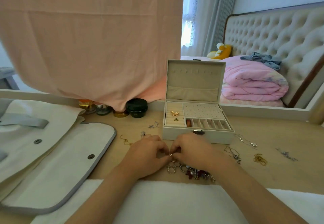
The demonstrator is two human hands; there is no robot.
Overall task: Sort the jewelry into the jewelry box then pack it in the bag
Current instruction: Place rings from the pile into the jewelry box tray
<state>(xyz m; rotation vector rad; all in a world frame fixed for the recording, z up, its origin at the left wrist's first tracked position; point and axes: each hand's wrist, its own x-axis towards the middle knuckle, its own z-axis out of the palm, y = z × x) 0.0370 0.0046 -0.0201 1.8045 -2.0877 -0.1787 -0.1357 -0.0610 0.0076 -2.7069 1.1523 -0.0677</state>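
Where left hand (149,151) meets right hand (191,151), gold piece (171,155) pinched, mostly hidden

Cream jewelry box (178,133), gold bow ring (174,113), white grey-trimmed bag (57,162), pink quilt (252,82)

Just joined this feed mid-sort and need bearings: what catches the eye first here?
The open jewelry box stands centre, a gold bow and a ring already in its left rolls. Right in front of it, left hand and right hand meet, pinching a small gold piece above a jewelry pile. A white bag lies flat on the left, with a big pink cloth hanging behind it.
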